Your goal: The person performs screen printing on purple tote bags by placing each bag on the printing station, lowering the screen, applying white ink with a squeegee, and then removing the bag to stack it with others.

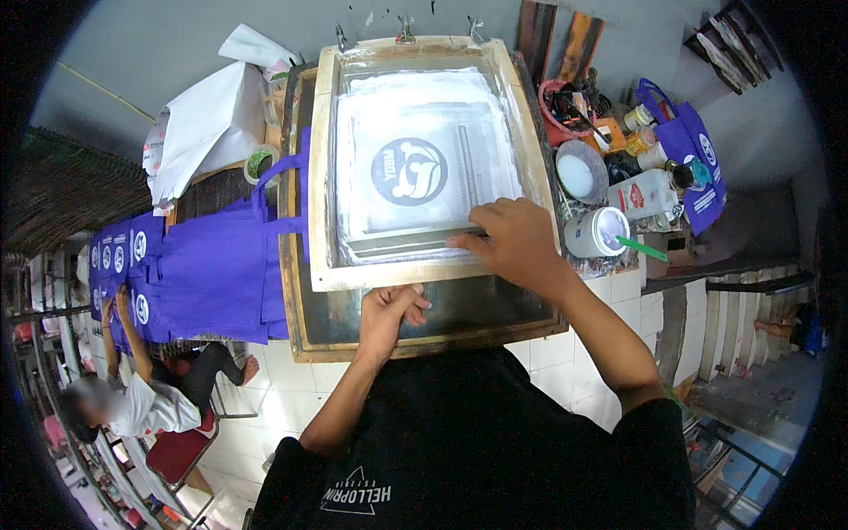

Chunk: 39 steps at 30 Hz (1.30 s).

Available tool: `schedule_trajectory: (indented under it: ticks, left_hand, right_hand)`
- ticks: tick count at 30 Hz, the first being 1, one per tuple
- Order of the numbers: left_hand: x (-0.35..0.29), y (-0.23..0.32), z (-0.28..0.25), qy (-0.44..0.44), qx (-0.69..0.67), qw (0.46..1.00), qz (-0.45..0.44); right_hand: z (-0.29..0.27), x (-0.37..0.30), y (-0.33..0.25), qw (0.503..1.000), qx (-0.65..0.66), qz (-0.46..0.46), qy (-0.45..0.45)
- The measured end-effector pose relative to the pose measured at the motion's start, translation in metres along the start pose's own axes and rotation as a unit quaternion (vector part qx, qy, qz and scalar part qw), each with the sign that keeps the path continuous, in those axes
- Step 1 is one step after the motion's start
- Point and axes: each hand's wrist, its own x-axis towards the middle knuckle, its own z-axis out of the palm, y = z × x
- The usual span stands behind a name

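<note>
A wooden-framed printing screen (323,177) lies in front of me, with white ink smeared over its mesh and a round emblem (409,171) at its middle. Along the near side of the mesh rests a long, narrow squeegee (397,243). My right hand (512,243) is closed over its right end, the thumb pointing left along it. Just off the frame's near edge, my left hand (389,320) is curled with nothing visible in it. Beneath the screen is a dark board (331,331) with a wooden rim. A purple bag (305,168) shows partly under the screen's left side.
Purple bags (212,274) cover the table to the left, where a seated co-worker (159,402) reaches over them. At right stand a white tub (594,234) with a green stick (642,248), a bowl of white ink (579,172) and a jerrycan (645,194). Metal clamps (405,29) line the far edge.
</note>
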Motion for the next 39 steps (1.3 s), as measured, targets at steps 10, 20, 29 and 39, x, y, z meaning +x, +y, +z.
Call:
schedule_trajectory:
  ticks: [10,20,29,39]
  left_hand:
    - [0.001,0.002,-0.001,-0.002,-0.018,1.000,-0.013]
    - [-0.010,0.026,-0.008,-0.062,-0.265,0.954,-0.128]
    - [0.102,0.160,0.003,0.091,0.362,0.850,0.372]
    - [0.180,0.184,-0.028,0.102,0.529,0.746,0.390]
  right_hand:
    - [0.041,0.111,0.088,0.999,-0.053,-0.004,0.012]
    - [0.048,0.216,0.152,0.994,-0.045,0.096,-0.005]
    - [0.071,0.183,0.126,0.985,-0.149,0.038,0.084]
    - [0.053,0.136,0.089,0.989,-0.134,0.066,-0.011]
